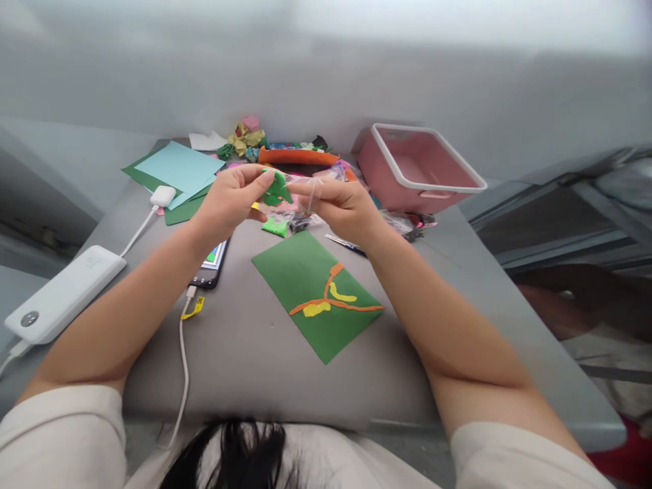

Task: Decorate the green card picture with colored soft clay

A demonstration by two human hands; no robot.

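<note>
My left hand (233,193) is raised over the far part of the table, its thumb and fingers pinching a torn-looking lump of bright green modelling clay (276,189). My right hand (342,205) is closed opposite it, with clear plastic bag film (313,195) at its fingers. Its index fingertip reaches the clay's right edge. Below both hands lies a dark green sheet (300,272) bearing an orange branching strip (326,299) and yellow clay pieces (316,310). A bright green packet (276,225) rests just beneath the clay.
A pink basket (407,163) stands at the back right. Scissors (346,244) lie under my right wrist. To the left are a phone (210,268), a white power bank (66,292), cables and coloured paper (178,166). Crumpled paper flowers (246,138) sit at the back.
</note>
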